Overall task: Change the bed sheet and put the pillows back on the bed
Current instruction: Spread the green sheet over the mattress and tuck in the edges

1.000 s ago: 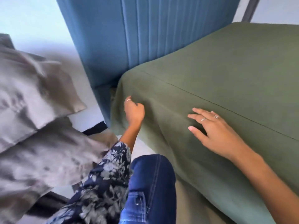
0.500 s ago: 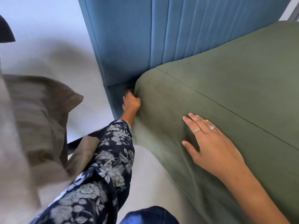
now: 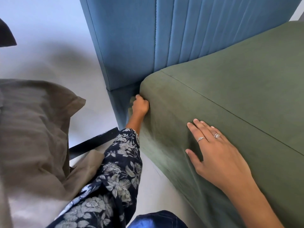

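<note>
I see the olive-green fabric bed sheet (image 3: 230, 99) stretched over the mattress, its corner just beside the foot of the tall blue ribbed upholstered headboard (image 3: 148, 38). My left hand (image 3: 140, 106) is curled tight on the sheet at that corner, down low next to the headboard's base. My right hand (image 3: 213, 150) lies flat on the sheet's side face, fingers straight, holding nothing. A taupe-covered pillow (image 3: 32, 125) sits well left of the headboard.
</note>
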